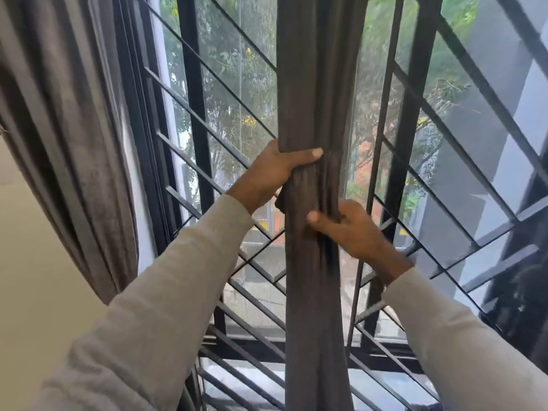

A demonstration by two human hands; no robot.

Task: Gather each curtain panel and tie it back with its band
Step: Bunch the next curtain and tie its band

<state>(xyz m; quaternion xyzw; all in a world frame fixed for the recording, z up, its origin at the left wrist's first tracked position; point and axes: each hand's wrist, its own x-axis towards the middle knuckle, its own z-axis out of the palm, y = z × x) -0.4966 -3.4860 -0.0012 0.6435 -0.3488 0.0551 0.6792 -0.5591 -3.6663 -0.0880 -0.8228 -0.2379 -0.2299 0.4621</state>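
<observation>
**Both hands bunch the centre panel before the window**

The left hand wraps round the dark brown-grey fabric curtain panel, thumb laid across the front, squeezing its folds into a narrow column. Just below, the right hand grips the same bundle from the other side, fingers curled behind, probably to keep the pleats together so that a band can go round. The panel hangs upright in front of the black metal window grille. A second grey curtain panel hangs at the left, untied. No band can be made out; a dark flap under the left hand may be one. Both panels' tops and hems are cut off.
</observation>
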